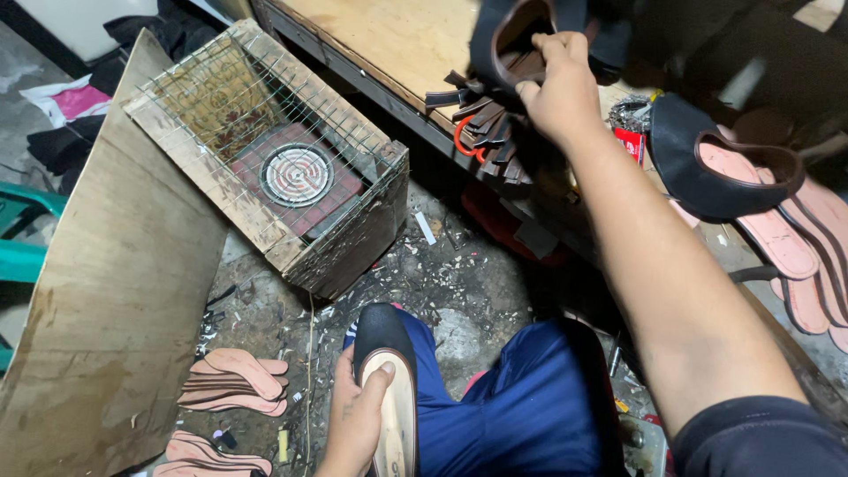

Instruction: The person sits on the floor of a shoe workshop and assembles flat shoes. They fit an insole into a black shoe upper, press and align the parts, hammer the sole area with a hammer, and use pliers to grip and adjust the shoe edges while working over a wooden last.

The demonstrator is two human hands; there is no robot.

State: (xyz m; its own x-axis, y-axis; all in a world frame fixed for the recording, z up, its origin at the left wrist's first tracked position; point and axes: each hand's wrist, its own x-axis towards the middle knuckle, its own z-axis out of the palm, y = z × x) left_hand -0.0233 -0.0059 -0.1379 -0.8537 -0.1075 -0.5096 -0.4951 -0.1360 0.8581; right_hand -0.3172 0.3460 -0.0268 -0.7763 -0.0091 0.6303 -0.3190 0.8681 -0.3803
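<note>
Right hand [558, 88] stretches up, pinching a dark shoe [512, 40] above the counter [397, 40]; left hand [358, 420] grips a black shoe [389, 389] beside a wire-topped heater box [274, 159].

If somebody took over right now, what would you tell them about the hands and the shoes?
Left hand: holds a black flat shoe sole-up on the lap, thumb on its tan sole.
Right hand: stretched up to the wooden workbench, gripping a dark shoe upper.
Nearby: another black shoe and pink insoles lie on the bench; more insoles on the floor; a wire-topped wooden box holds a coil heater.
Done: sole sits on the lap shoe.
Left: bond unclear from here.
</note>
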